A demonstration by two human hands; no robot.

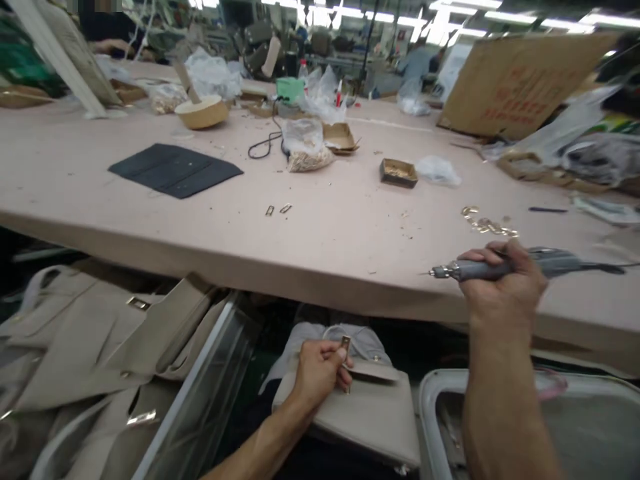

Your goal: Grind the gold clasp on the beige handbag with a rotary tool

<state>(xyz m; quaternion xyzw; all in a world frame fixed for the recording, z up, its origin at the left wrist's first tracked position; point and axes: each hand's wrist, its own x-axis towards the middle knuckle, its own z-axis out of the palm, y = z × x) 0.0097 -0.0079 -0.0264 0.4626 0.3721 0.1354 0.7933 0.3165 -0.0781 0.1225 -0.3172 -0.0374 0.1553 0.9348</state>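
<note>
A beige handbag (370, 413) rests on the lap below the table's edge. My left hand (320, 370) is closed on its flap, thumb and fingers pinching near a small gold metal plate (345, 343). Another gold fitting (348, 388) shows on the bag's front, just under the fingers. My right hand (505, 273) is wrapped round a grey electric screwdriver (480, 269) above the table's front edge. The tool's thin bit points left, touching nothing. Behind it lies a scatter of gold metal pieces (487, 225).
Beige bags (75, 333) fill a crate on the left; a white-rimmed bin (450, 379) stands at right. On the table (320, 247) are two gold frames (270, 211), a dark sheet (175, 170), a small parts box (399, 173), a tape roll (201, 112) and a carton (520, 87).
</note>
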